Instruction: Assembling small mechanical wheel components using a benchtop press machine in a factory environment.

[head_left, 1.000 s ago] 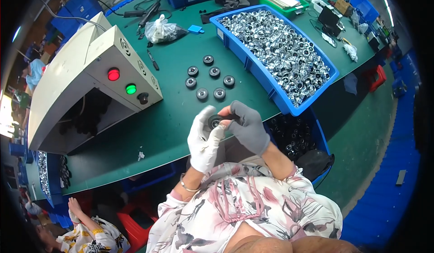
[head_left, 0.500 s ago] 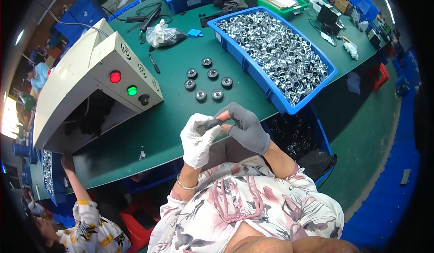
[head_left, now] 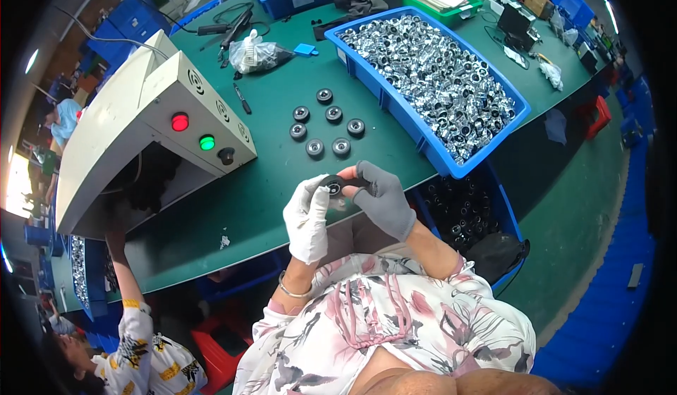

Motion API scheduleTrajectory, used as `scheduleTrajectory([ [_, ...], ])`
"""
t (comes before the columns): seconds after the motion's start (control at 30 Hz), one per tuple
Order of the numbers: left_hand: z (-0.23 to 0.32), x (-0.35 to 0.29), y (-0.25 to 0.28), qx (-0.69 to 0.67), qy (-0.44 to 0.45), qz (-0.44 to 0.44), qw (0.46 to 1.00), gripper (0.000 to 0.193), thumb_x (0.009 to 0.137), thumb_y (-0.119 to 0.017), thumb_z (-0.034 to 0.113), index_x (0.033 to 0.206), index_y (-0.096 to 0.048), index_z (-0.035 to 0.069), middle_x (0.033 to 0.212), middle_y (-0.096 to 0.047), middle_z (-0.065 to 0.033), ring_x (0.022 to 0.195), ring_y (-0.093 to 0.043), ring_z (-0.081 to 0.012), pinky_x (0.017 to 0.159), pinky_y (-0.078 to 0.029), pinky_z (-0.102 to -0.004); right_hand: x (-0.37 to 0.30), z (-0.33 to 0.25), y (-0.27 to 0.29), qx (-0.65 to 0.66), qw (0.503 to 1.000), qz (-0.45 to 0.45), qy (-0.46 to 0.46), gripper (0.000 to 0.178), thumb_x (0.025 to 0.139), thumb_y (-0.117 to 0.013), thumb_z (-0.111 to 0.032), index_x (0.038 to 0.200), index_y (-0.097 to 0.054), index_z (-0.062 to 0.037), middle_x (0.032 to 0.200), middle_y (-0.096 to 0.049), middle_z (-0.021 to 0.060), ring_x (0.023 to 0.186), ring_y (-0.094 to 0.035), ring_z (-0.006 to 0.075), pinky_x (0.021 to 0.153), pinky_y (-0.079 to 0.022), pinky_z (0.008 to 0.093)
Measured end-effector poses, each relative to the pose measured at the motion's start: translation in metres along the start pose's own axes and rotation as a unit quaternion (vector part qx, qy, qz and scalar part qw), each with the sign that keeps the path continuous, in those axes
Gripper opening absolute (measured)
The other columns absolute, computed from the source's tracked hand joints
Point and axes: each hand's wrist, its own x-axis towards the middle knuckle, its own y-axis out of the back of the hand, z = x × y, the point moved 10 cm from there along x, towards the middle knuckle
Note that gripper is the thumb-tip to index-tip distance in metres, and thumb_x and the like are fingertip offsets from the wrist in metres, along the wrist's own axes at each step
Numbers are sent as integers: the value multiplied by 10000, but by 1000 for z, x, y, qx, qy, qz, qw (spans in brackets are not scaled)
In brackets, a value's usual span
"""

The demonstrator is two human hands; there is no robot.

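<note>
My left hand (head_left: pixel 308 215), in a white glove, and my right hand (head_left: pixel 381 199), in a grey glove with bare fingertips, hold one small round black part (head_left: pixel 333 184) between them over the near edge of the green table (head_left: pixel 233 211). Several matching black round parts (head_left: pixel 325 123) lie in a loose group on the table just beyond my hands. To the right, a blue bin (head_left: pixel 520 111) is heaped with shiny metal parts (head_left: pixel 438 84).
A beige machine box (head_left: pixel 151 116) with a red and a green button stands at the left. A lower blue bin of dark parts (head_left: pixel 463 213) sits by my right elbow. Another person (head_left: pixel 134 338) reaches up at lower left. Tools, a plastic bag and trays lie at the back.
My hands stay together on the black part, turning it slightly. The view has shifted a little. The person at lower left has raised an arm toward the machine.
</note>
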Motion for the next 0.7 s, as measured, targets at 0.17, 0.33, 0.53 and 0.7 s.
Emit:
scheduleTrajectory([
  [0.17, 12, 2, -3, 92, -13, -26, 995, 268, 951, -656, 14, 1205, -608, -53, 985, -682, -87, 787, -671, -128, 709, -559, -254, 0, -9, 1, -43, 999, -2, 23, 267, 893, -606, 41, 1159, -639, 50, 1034, -633, 39, 992, -598, 88, 869, -487, 234],
  [0.33, 12, -2, 0, 121, -23, -13, 992, 242, 900, -673, -61, 1130, -599, -58, 953, -671, -84, 771, -672, -141, 698, -562, -266, -4, -17, -2, -106, 993, 1, 54, 277, 872, -604, 53, 1140, -671, 40, 986, -616, 43, 963, -592, 102, 840, -484, 247],
  [0.53, 6, -3, 4, 141, -28, 11, 990, 208, 897, -675, -63, 1089, -599, -36, 963, -662, -83, 765, -667, -131, 690, -561, -258, -10, -18, -4, -130, 985, 40, 109, 256, 857, -632, 64, 1106, -686, 40, 997, -636, 83, 905, -611, 139, 795, -491, 267],
  [0.7, -8, -3, 15, 176, -57, 45, 982, 201, 901, -679, -53, 1086, -604, -33, 972, -660, -80, 764, -662, -128, 700, -572, -269, -20, -24, -10, -227, 950, 97, 189, 259, 827, -662, 91, 1080, -686, 41, 991, -639, 102, 864, -639, 175, 753, -501, 269],
])
